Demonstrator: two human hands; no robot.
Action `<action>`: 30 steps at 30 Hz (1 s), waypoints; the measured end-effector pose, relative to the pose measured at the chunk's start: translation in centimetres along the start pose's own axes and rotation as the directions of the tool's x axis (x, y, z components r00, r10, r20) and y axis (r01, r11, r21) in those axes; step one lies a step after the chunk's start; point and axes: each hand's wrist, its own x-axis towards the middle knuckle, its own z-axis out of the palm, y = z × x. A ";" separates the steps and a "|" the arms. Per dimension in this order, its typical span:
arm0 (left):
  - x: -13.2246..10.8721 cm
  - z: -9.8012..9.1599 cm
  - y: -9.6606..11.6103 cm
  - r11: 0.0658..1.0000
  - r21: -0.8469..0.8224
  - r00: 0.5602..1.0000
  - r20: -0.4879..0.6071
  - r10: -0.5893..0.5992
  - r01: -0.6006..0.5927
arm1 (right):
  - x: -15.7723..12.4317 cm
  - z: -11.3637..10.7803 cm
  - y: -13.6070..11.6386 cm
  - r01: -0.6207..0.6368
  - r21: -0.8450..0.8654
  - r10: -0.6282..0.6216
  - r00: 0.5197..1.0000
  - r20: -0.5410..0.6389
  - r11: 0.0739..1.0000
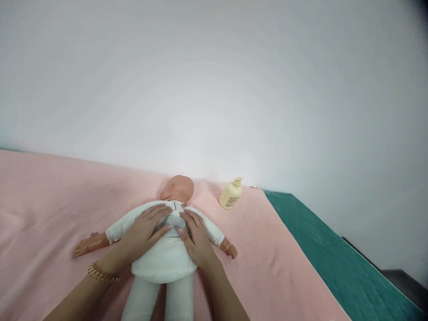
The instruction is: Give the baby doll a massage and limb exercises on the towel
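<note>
A baby doll [163, 261] with a white cloth body lies face down, its bald head at the far end and its arms spread. My left hand [146, 229] rests flat on the left side of its upper back, fingers stretched out. On the right side of the back lies my right hand [197, 238], also flat with fingers extended. Both thumbs point inward over a grey patch [172, 225] on the doll's back. Neither hand grips anything. A gold coiled bracelet [103, 273] circles my left wrist.
A pale yellow pump bottle [230, 195] stands to the right of the doll's head. Under everything spreads a pink sheet [277, 272], with a green mattress [334, 249] showing past its right edge. A white wall [214, 89] rises behind the bed.
</note>
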 end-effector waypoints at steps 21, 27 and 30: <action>-0.2 1.3 -1.4 0.998 0.066 1.000 -0.013 0.006 -0.005 | 1.7 1.1 0.2 0.006 -0.093 -0.013 0.998 -0.069 0.996; 0.4 0.2 0.0 0.998 -0.063 0.999 -0.045 -0.029 0.026 | 1.8 1.3 0.1 -0.019 -0.075 0.012 0.996 -0.089 0.997; 0.9 -1.2 0.9 0.991 -0.122 0.989 -0.131 -0.074 0.058 | 1.7 1.1 -0.1 -0.029 -0.052 0.024 0.995 -0.095 0.998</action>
